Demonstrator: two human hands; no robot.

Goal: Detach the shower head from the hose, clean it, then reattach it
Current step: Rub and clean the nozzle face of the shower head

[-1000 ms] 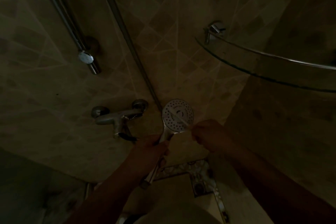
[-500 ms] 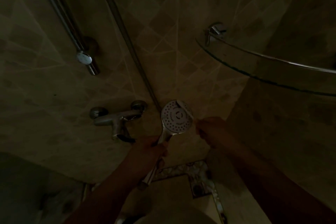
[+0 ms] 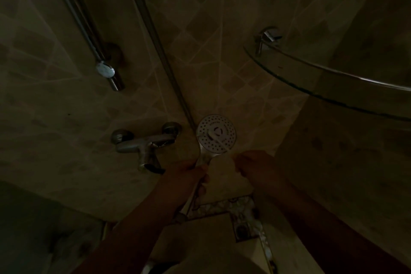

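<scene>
The room is very dim. A round chrome shower head (image 3: 219, 132) faces me, its white spray plate dotted with holes. My left hand (image 3: 189, 173) grips its handle just below the head. My right hand (image 3: 251, 165) holds a thin pale brush (image 3: 216, 140), likely a toothbrush, whose far end lies across the left half of the spray plate. The handle's lower end shows below my left hand with no hose on it. A metal hose (image 3: 155, 35) hangs along the tiled wall down toward the head.
A chrome mixer tap (image 3: 144, 142) is on the wall to the left. A slide rail (image 3: 89, 40) with a holder runs up the left. A curved glass corner shelf (image 3: 333, 82) juts out at upper right. A floor drain (image 3: 241, 228) lies below.
The brush has swept from the plate's upper right edge back across to its left half. The head and both hands shifted slightly; my left hand keeps its grip on the handle.
</scene>
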